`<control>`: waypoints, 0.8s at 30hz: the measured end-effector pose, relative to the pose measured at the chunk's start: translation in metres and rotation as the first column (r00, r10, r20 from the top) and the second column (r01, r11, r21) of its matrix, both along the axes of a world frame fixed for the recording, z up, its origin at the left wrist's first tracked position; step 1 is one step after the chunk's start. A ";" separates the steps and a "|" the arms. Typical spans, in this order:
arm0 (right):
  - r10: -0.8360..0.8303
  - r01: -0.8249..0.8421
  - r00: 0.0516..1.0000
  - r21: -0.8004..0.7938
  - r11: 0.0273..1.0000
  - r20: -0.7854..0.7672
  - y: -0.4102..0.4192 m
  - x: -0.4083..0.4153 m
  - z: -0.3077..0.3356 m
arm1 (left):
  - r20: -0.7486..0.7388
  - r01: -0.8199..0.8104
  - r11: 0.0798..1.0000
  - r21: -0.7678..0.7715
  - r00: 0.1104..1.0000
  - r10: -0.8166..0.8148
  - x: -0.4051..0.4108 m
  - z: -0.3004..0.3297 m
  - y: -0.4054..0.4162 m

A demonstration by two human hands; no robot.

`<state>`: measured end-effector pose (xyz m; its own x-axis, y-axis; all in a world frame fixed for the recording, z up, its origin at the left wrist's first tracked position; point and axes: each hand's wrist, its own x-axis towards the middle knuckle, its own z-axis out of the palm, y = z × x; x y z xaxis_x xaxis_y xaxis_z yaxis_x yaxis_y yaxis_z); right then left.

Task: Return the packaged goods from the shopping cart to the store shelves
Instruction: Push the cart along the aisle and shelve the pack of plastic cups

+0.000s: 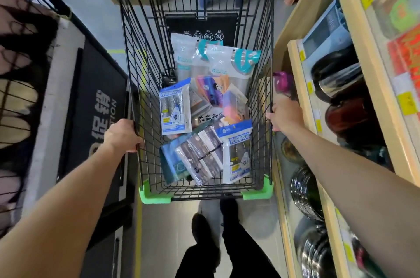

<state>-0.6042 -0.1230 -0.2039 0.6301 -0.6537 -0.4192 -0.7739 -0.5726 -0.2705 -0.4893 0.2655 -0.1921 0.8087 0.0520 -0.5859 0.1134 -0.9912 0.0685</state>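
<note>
Below, a black wire shopping cart (197, 86) is being held on both sides. Its left rim is being gripped by the left hand (121, 135), the fingers curled over the top wire. Its right rim is being gripped by the right hand (285, 114) in the same way, the fingers wrapped round the wire.

The packaged goods are all being carried on the floor of the cart. Two clear pouches with teal bands (227, 61) are being propped near the far end, one overlapping the other. A blue-and-white packet (175, 107) is being kept by the left wall, and a second one (237, 152) near the right corner closest to the person. Between them a flat clear pack with dark contents (200, 155) is lying tilted, partly over a dark teal packet (169, 161). Orange, purple and pink packets (216, 93) are being piled in the middle.

Wooden store shelves (302, 86) with yellow price tags are being passed just beside the right side of the cart, dark pots (336, 75) being displayed on them.
</note>
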 end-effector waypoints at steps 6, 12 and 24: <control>0.030 -0.027 0.999 -0.106 0.994 0.029 0.032 -0.080 -0.003 | -0.068 -0.070 0.994 -0.084 0.996 0.064 -0.078 -0.005 0.037; 0.041 -0.044 0.999 -0.092 0.995 -0.031 0.065 -0.160 0.000 | -0.047 -0.079 0.987 -0.143 0.996 0.073 -0.168 -0.007 0.074; 0.032 -0.033 0.999 0.061 0.998 0.029 0.120 -0.309 0.009 | -0.208 0.127 0.988 0.085 0.972 -0.107 -0.293 0.002 0.120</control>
<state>-0.9133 -0.0028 -0.1949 0.6627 -0.6061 -0.4400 -0.7468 -0.5790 -0.3273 -0.7819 0.3852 -0.1900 0.6778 0.0286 -0.7347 -0.0026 -0.9991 -0.0413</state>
